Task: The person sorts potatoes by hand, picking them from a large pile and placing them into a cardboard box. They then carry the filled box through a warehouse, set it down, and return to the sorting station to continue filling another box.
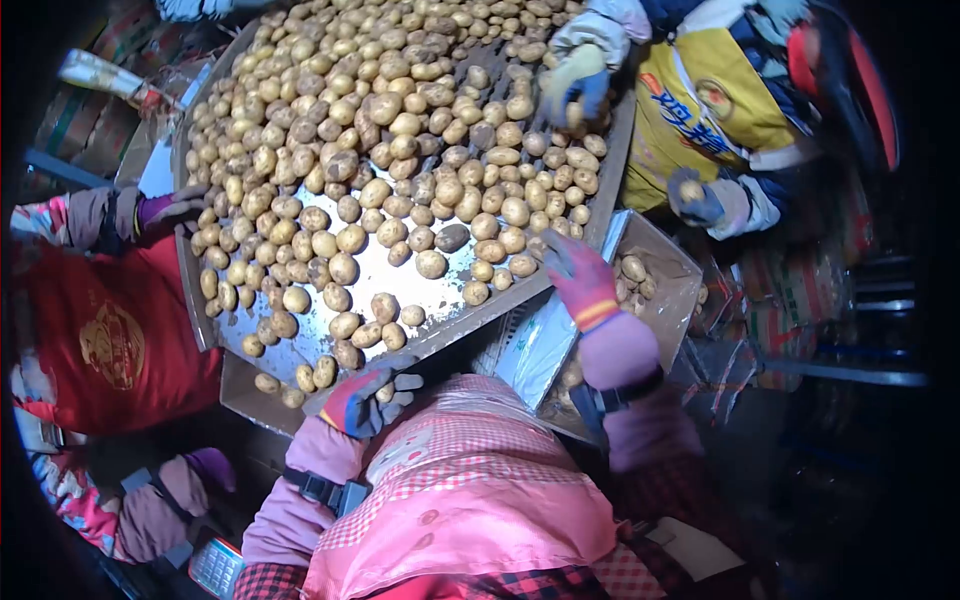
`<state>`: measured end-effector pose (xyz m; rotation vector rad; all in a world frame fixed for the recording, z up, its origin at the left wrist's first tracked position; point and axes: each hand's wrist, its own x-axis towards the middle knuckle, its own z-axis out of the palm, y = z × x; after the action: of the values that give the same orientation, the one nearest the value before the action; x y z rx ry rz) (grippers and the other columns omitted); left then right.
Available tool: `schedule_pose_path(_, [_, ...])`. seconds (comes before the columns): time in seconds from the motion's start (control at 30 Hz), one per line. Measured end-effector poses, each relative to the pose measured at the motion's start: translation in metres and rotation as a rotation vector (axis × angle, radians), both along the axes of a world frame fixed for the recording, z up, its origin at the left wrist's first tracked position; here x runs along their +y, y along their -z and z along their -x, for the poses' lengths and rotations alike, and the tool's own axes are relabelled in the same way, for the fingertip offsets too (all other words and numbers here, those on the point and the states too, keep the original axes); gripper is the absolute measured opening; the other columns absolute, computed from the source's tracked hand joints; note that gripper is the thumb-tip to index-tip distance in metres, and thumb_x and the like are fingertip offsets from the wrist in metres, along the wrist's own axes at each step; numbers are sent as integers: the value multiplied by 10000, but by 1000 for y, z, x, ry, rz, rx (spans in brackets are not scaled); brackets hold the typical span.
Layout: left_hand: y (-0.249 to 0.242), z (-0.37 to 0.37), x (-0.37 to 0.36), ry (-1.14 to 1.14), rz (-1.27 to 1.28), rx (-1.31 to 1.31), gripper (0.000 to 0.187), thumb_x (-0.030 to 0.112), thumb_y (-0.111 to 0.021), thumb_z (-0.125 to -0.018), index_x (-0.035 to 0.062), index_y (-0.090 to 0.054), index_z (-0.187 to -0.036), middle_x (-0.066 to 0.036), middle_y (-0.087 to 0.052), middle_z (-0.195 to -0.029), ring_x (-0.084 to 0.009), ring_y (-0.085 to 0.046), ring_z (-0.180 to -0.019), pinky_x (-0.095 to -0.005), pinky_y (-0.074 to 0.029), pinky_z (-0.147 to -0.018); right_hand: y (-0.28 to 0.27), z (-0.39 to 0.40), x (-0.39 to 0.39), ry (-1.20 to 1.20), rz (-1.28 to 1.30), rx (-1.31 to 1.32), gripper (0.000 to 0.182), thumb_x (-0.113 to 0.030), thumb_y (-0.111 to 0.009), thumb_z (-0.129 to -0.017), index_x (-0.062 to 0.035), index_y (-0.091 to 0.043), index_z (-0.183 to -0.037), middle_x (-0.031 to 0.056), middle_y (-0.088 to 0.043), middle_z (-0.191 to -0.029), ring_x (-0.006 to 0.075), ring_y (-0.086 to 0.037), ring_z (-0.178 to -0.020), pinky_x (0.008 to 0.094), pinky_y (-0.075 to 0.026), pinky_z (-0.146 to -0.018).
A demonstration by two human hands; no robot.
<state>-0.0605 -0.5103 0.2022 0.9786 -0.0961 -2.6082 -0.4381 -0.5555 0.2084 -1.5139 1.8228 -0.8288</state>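
Metal sheeting formed the sloping sorting tray point(400, 290) that served as the desk, and it was heaped with pale brown potatoes point(400, 130), thickest toward its far end and thinning to bare steel near the person. The person's left hand point(372, 398), in a glove of red, blue and grey, rested at the tray's near edge with its fingers curled together around a small potato point(385, 393). A few loose potatoes lay just beside it on the lower lip. The right hand point(577, 275), in a red glove with a striped cuff, reached over the tray's right corner; its fingers lay apart and flat, touching the outermost potatoes there and gripping none. Just beside that hand stood a cardboard box point(668, 300) with several potatoes inside. Across the tray, a co-worker in a yellow apron point(690, 120) had one gloved hand point(575, 85) among the potatoes. Another co-worker in red point(110, 340) stood at the left rim.
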Motion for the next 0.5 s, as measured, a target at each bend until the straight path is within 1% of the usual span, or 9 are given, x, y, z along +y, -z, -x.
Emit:
schedule_pose_path(0.07, [1,-19,12,-117,-41,9,482,275,-482,-959,20,-387,-1358,-147,-590,-1129,-145,-599,-796,-225,-510,-656,-4,-25,-37,-165,-195,441,483,-110,-656,-777,-169,-559,-1247,91,-612,-1140,270,-589,-1039,341,-469,-891])
schedule_pose_path(0.13, [3,-33,28,-203,-43,0,485,271,-497,-951,19,-396,-1354,-141,-601,-1096,-151,-596,-804,-240,-504,-649,23,-46,-60,-311,-32,364,432,-214,-655,-785,-218,-580,-1210,60,-612,-1118,296,-586,-1001,375,-483,-838])
schedule_pose_path(0.17, [2,-38,34,-264,-61,-11,482,261,-504,-947,17,-401,-1351,-137,-605,-1084,-151,-593,-807,-239,-504,-646,29,-65,-73,-432,48,485,449,-258,-636,-791,-220,-555,-1231,50,-604,-1135,281,-601,-983,384,-491,-820])
schedule_pose_path(0.2, [0,-42,38,-325,-82,-25,480,251,-512,-943,16,-406,-1348,-133,-608,-1072,-152,-591,-810,-238,-503,-643,28,-79,-79,-532,-98,586,511,-200,-607,-801,-206,-471,-1294,70,-554,-1191,273,-602,-992,425,-490,-804])
schedule_pose_path(0.27, [-3,-49,45,-357,-87,8,486,212,-525,-932,13,-397,-1356,-136,-608,-1078,-167,-597,-853,-260,-511,-693,53,-104,-94,-596,-169,851,525,-173,-617,-791,-201,-469,-1294,70,-535,-1221,273,-613,-981,437,-492,-796])
schedule_pose_path(0.3, [-4,-50,47,-352,-85,-20,495,201,-532,-925,14,-391,-1361,-139,-606,-1089,-179,-600,-883,-273,-511,-732,52,-115,-106,-606,-281,866,467,-154,-620,-786,-191,-528,-1242,74,-594,-1126,266,-640,-927,433,-505,-763])
schedule_pose_path(0.4, [-13,-51,51,-403,-54,-78,526,161,-542,-906,9,-368,-1379,-155,-594,-1132,-221,-599,-988,-319,-500,-839,44,-98,-120,-530,-330,387,353,-234,-673,-785,-147,-639,-1126,96,-681,-977,250,-667,-857,364,-523,-733])
schedule_pose_path(0.43, [-11,-53,53,-427,-52,-25,524,151,-536,-905,4,-365,-1379,-160,-588,-1146,-231,-595,-1006,-328,-497,-854,46,-95,-121,-543,-321,390,353,-234,-673,-785,-147,-639,-1126,96,-681,-977,250,-667,-857,364,-523,-733])
schedule_pose_path(0.5, [-7,-53,54,-444,-58,37,523,141,-529,-905,-1,-362,-1379,-166,-581,-1159,-241,-591,-1024,-336,-494,-869,52,-84,-116,-415,-682,-111,451,-300,-700,-784,-134,-608,-1192,106,-670,-1035,222,-655,-864,340,-513,-759])
